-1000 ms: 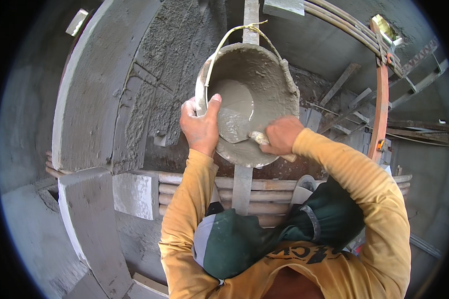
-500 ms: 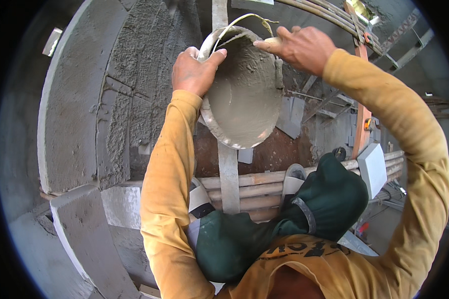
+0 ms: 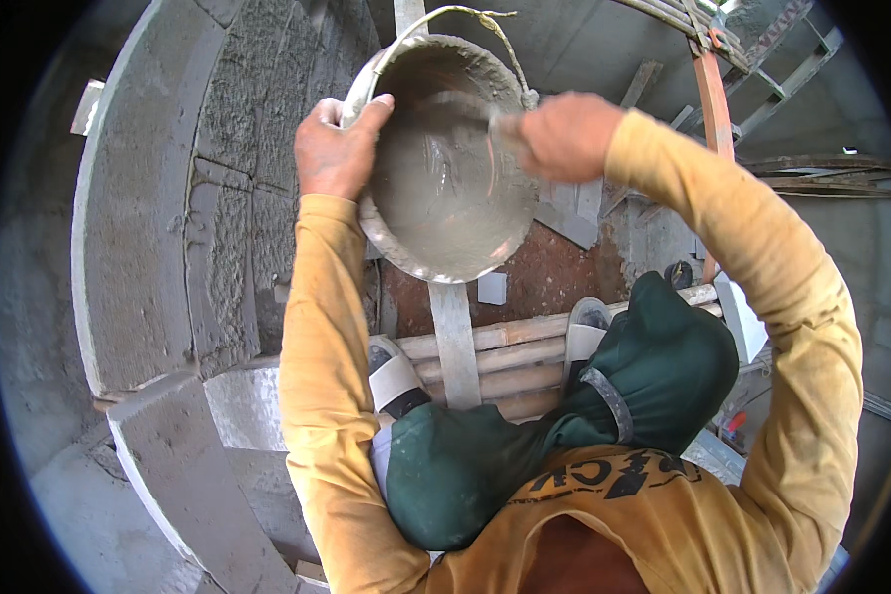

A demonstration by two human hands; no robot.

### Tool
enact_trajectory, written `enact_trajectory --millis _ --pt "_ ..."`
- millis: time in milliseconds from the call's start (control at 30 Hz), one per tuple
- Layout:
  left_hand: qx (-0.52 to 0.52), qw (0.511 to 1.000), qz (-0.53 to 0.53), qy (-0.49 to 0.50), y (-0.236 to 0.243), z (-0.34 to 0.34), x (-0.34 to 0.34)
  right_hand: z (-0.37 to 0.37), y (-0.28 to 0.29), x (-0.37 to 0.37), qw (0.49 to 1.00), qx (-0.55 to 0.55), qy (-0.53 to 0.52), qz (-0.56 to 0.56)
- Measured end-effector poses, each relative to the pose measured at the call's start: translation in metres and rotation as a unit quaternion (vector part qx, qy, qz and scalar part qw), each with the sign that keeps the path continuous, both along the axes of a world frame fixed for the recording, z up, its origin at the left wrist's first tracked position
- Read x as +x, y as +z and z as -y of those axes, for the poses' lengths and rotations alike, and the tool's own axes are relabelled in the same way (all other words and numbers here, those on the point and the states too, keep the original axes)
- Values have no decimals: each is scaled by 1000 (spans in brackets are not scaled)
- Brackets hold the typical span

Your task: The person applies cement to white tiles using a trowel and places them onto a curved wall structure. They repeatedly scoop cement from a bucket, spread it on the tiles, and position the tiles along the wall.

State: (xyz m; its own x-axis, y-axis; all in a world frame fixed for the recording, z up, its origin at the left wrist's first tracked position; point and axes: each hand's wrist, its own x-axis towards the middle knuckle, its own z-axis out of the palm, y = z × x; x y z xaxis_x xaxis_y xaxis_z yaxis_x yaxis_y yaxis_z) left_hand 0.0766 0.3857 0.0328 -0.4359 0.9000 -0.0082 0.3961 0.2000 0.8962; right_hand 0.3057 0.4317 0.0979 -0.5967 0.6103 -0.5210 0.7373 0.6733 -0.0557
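A round bucket (image 3: 378, 226) of wet grey cement mortar (image 3: 436, 223) is tilted toward me in front of my feet. My left hand (image 3: 337, 150) grips its left rim, thumb over the edge and fingers outside. A pale cord handle (image 3: 510, 45) arches over the far rim. At the bucket's right side, my right hand (image 3: 568, 137), smeared by motion, is closed round the handle of a trowel (image 3: 506, 127). The trowel reaches inside the bucket; its blade is blurred and hard to make out against the mortar.
Bamboo poles (image 3: 500, 361) lie under my sandalled feet, crossed by a narrow plank (image 3: 453, 342). A roughly plastered wall (image 3: 139, 218) rises on the left. To the right stand an orange-brown post (image 3: 711, 104), a ladder (image 3: 792, 74) and a white block (image 3: 741, 319).
The bucket and my left hand have shifted left and slightly up in view. My right hand has moved down and left, bringing the trowel from the rim into the bucket.
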Motion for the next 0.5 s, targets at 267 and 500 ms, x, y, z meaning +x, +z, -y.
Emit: enact_trajectory --millis 267,500 --pt "60 995 56 -62 -15 17 -30 71 -45 -36 960 187 168 -120" --pt "46 998 49 -15 -20 23 -42 45 -39 6 985 113 124 -49"
